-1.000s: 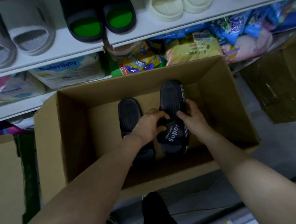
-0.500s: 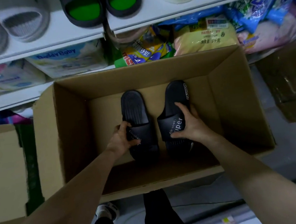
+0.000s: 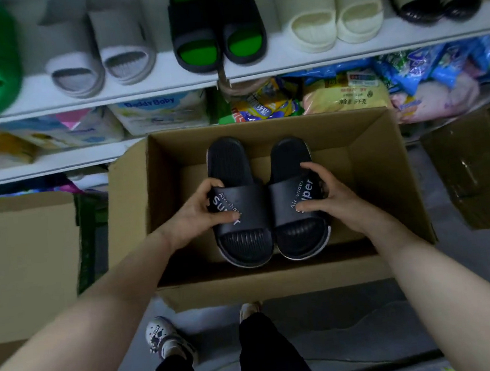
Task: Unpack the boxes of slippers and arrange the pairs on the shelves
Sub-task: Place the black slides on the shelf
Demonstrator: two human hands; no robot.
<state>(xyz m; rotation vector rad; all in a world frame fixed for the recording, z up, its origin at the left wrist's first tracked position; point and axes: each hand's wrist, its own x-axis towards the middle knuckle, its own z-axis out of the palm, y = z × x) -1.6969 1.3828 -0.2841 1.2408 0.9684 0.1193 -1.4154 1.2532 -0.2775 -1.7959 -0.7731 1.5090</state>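
Gripped left black slipper by its strap in left hand, right black slipper likewise in right hand, side by side inside open cardboard box, strap lettering partly hidden under thumbs, contact with box floor unclear.

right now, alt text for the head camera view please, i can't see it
The left hand and right hand each grip the strap of one black slipper, left slipper and right slipper side by side at an open cardboard box. Beyond it, a white shelf holds a grey pair, a green-lined pair and a cream pair.
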